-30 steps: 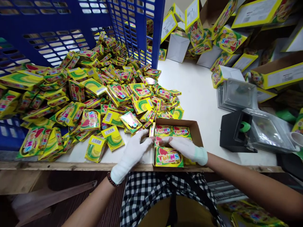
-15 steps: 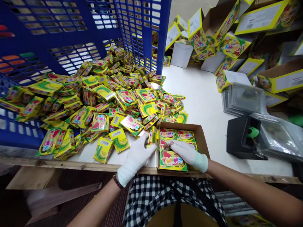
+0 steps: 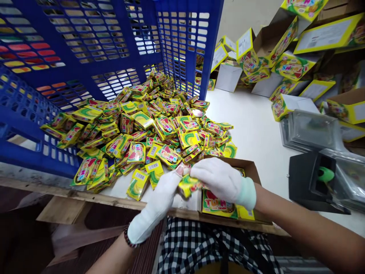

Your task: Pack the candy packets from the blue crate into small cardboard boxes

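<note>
Both of my hands wear white fingerless-tipped gloves with pale green cuffs. My left hand (image 3: 161,194) and my right hand (image 3: 218,177) pinch a small yellow-green candy box (image 3: 188,186) between them, slightly blurred. They hold it just left of an open brown carton (image 3: 249,167). Inside the carton lie flat "TWINS" candy boxes (image 3: 217,205); my right hand and wrist cover much of them. Left of my hands spreads a big heap of similar small boxes (image 3: 165,127). Two of them, barcode side up, rest near the table edge.
A blue plastic crate (image 3: 182,7) lies behind and around the heap. Yellow-and-white cartons (image 3: 293,64) pile up at the back right. Clear plastic containers (image 3: 312,129) and a black tape dispenser (image 3: 303,179) stand on the white table (image 3: 256,140). Its wooden edge (image 3: 125,201) runs along the front.
My right hand has left the boxes inside the carton and moved left to meet my left hand. A small candy box is now held between both hands. The view has shifted slightly.
</note>
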Demonstrator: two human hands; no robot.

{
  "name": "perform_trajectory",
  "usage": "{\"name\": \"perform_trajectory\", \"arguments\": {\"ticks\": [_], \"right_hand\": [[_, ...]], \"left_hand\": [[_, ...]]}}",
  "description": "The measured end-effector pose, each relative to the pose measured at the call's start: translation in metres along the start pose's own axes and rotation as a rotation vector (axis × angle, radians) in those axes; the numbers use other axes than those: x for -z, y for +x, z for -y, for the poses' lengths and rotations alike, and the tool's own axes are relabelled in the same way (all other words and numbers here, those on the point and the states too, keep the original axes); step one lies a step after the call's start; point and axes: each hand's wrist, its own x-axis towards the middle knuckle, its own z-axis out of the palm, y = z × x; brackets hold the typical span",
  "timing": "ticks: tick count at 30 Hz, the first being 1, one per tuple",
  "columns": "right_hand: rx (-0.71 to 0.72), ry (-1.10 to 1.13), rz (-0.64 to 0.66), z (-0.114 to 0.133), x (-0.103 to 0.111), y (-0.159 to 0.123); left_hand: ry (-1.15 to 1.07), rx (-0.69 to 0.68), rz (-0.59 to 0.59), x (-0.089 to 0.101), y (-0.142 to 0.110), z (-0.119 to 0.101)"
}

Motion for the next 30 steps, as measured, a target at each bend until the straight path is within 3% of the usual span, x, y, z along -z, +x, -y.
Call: {"name": "perform_trajectory", "arguments": {"ticks": [3, 5, 7, 10, 13, 15, 18, 20, 22, 25, 27, 30], "right_hand": [[-0.197, 0.093, -0.125, -0.01, 0.004, 0.005], [-0.364, 0.172, -0.161, -0.017, 0.011, 0.004], [-0.506, 0.249, -0.142, -0.023, 0.019, 0.003], [-0.61, 0.317, -0.095, -0.026, 0.023, 0.006], [-0.581, 0.348, -0.057, -0.026, 0.017, 0.015], [-0.455, 0.354, -0.064, -0.025, 0.009, 0.025], [-0.218, 0.31, -0.043, -0.021, -0.005, 0.045], [-0.14, 0.278, 0.02, -0.017, -0.013, 0.058], [-0.146, 0.246, 0.094, -0.014, -0.019, 0.068], [-0.209, 0.183, 0.158, -0.012, -0.025, 0.073], [-0.208, 0.125, 0.182, -0.012, -0.029, 0.072], [-0.201, -0.011, 0.271, -0.012, -0.037, 0.072]], "left_hand": [[0.528, -0.311, 0.011, 0.027, 0.035, 0.005], [0.94, -0.488, 0.099, 0.048, 0.06, 0.009], [1.216, -0.548, 0.2, 0.063, 0.079, 0.011], [1.405, -0.538, 0.252, 0.073, 0.09, 0.01], [1.44, -0.517, 0.286, 0.073, 0.086, 0.009], [1.348, -0.504, 0.305, 0.073, 0.081, 0.007], [1.028, -0.469, 0.345, 0.071, 0.072, -0.005], [0.781, -0.437, 0.368, 0.071, 0.066, -0.02], [0.61, -0.383, 0.28, 0.077, 0.057, -0.033], [0.587, -0.247, -0.067, 0.092, 0.037, -0.03], [0.679, -0.164, -0.293, 0.102, 0.018, -0.007], [0.807, -0.051, -0.41, 0.108, -0.012, 0.044]]}}
